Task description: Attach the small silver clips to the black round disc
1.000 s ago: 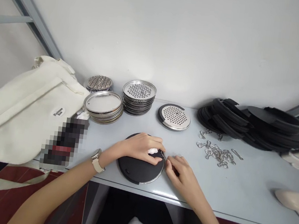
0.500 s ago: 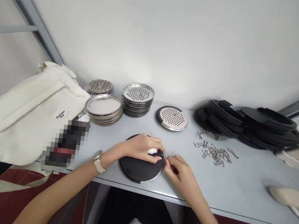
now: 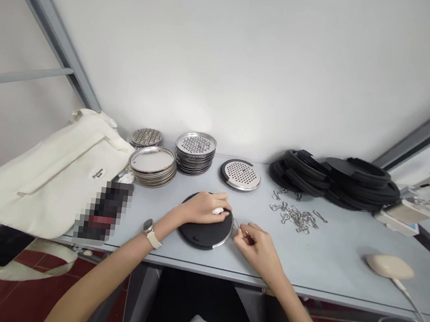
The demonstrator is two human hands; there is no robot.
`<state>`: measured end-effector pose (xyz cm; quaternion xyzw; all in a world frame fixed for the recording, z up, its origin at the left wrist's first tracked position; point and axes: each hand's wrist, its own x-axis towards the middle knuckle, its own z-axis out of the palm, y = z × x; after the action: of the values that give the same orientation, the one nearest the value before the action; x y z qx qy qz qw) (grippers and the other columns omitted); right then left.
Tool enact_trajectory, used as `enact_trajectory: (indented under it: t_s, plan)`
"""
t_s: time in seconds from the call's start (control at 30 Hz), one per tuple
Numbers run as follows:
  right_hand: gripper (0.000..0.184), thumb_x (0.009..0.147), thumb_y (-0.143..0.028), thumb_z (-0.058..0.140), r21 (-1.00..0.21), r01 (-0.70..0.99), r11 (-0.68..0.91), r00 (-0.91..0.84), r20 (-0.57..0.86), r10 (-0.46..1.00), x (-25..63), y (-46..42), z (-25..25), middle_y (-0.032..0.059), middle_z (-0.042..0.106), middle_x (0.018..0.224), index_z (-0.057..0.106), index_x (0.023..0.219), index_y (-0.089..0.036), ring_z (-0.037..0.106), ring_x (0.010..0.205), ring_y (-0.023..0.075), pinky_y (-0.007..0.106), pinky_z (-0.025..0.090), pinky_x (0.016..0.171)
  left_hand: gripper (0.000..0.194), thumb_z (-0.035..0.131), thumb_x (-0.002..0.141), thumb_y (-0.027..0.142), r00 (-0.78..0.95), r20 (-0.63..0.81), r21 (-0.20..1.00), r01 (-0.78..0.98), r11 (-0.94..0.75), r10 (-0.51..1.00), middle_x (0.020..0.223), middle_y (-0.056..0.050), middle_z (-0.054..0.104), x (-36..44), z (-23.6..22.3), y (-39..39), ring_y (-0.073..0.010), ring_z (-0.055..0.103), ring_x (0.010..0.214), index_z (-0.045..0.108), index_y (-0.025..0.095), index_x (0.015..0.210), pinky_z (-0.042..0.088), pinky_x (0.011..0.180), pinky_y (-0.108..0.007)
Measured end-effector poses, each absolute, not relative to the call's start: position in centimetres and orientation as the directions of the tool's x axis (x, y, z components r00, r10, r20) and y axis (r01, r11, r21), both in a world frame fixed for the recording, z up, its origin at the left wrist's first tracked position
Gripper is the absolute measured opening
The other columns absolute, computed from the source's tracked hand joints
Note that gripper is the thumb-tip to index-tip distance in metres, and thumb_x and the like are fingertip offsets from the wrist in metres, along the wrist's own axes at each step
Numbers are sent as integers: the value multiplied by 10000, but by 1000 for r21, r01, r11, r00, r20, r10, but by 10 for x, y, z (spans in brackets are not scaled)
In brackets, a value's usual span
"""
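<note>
In front of me a round black disc (image 3: 206, 234) with a metal rim showing at its lower right lies flat on the table. My left hand (image 3: 207, 208) rests on its upper part, fingers bent and holding it down. A small white thing (image 3: 217, 211) shows by those fingers; I cannot tell what it is. Just off the disc's right edge, my right hand (image 3: 254, 241) is closed in a pinch on a thin metal wire clip (image 3: 235, 224), mostly hidden by the fingertips. Several loose wire clips (image 3: 298, 218) lie in a pile farther right.
Behind stand a stack of grater discs (image 3: 195, 154), a stack of metal rings or plates (image 3: 152, 166) and one black-rimmed grater (image 3: 241, 175). Black round parts (image 3: 357, 183) pile up at right. A cream bag (image 3: 48, 177) lies left, a corded beige device (image 3: 390, 266) right.
My right hand has drawn slightly away from the disc's edge, still pinching the clip. My left hand stays on the disc. The camera view has shifted a little.
</note>
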<state>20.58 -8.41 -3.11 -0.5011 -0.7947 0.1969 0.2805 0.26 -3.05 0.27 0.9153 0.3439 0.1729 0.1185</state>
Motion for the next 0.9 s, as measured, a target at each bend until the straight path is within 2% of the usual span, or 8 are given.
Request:
enact_trajectory:
  t_s: [0.13, 0.23, 0.33, 0.47, 0.57, 0.7, 0.77, 0.9]
  plan:
    - [301, 873, -268, 405, -573, 712, 406, -289, 289, 913, 206, -85, -32, -31, 385, 569, 293, 599, -212, 411, 586, 131, 239, 312, 569, 244, 482, 872, 336, 672, 244, 327, 622, -711, 700, 954, -10, 586, 3, 3, -31, -117, 590, 779, 611, 229, 1049, 416, 698, -211]
    - [281, 905, -301, 375, -534, 746, 397, -269, 304, 914, 205, -85, -32, -20, 430, 589, 328, 641, -217, 428, 605, 146, 253, 321, 585, 262, 447, 893, 326, 659, 264, 255, 657, -710, 704, 1030, -26, 577, 2, 5, -34, -120, 590, 763, 570, 213, 1095, 429, 690, -233]
    - [280, 914, -317, 374, -508, 767, 392, -262, 310, 914, 204, -85, -32, -16, 444, 584, 329, 655, -221, 441, 618, 159, 264, 330, 600, 269, 365, 917, 198, 659, 254, 142, 699, -701, 708, 1048, -44, 562, -1, 9, -40, -125, 579, 752, 529, 199, 1130, 437, 667, -247]
    - [282, 920, -325, 370, -498, 764, 410, -288, 305, 908, 203, -86, -31, -7, 457, 597, 342, 660, -221, 459, 638, 167, 267, 345, 607, 357, 346, 866, 55, 616, 285, 44, 757, -652, 734, 1017, -60, 543, -7, 13, -61, -160, 564, 857, 485, 184, 1169, 455, 697, -261]
    - [278, 925, -331, 361, -496, 759, 421, -309, 295, 904, 202, -86, -30, -3, 468, 617, 353, 671, -219, 466, 648, 169, 268, 354, 617, 330, 322, 899, 118, 616, 281, 0, 767, -642, 736, 1013, -72, 536, -15, 13, -83, -161, 568, 798, 474, 164, 1188, 466, 670, -273]
    - [265, 933, -333, 339, -498, 754, 428, -320, 291, 902, 202, -85, -31, 0, 479, 637, 363, 695, -219, 473, 655, 170, 273, 357, 626, 333, 354, 923, 310, 525, 248, 70, 828, -556, 814, 1034, -78, 534, -38, 10, -111, -171, 587, 795, 474, 178, 1203, 484, 661, -279]
    - [256, 937, -327, 325, -515, 741, 430, -316, 297, 901, 202, -85, -32, 1, 486, 648, 359, 707, -220, 474, 653, 167, 276, 357, 630, 464, 462, 862, 430, 475, 228, 109, 855, -507, 850, 1111, -94, 511, -50, 6, -123, -167, 594, 759, 437, 195, 1262, 498, 674, -297]
    - [258, 940, -325, 304, -603, 694, 394, -269, 291, 918, 201, -80, -30, -10, 477, 625, 336, 704, -224, 464, 611, 155, 266, 338, 580, 598, 530, 812, 447, 401, 227, 145, 888, -437, 888, 1222, -112, 461, -63, -7, -140, -134, 583, 676, 357, 258, 1352, 514, 641, -304]
